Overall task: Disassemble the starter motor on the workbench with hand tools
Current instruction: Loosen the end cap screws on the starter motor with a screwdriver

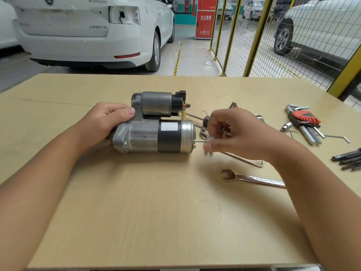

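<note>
Starter motor (154, 133): it lies on its side near the middle of the workbench (136, 212), with the solenoid (156, 103) on the far side and the round silver end cap (188, 136) pointing to my right.
My left hand (105, 122): I grip the nose housing at the left end of the motor; my thumb lies on top, the fingers are curled round the far side.
My right hand (232, 133): the fingertips pinch a thin through bolt (201, 141) that sticks out of the end cap; the fingers are a little blurred.
Combination wrench (252, 178): flat on the bench, nearer to me than my right hand, open end to the left.
Long bent rod (244, 159): on the bench under my right wrist.
Hex key set (304, 122): red holder, at the right of the bench, keys fanned out.
Loose hex key (339, 136): just beside the set.
Dark bits (349, 159): a bundle at the right edge.
White car (88, 30): behind the bench.
Yellow mesh fence (254, 36): at the right rear.
</note>
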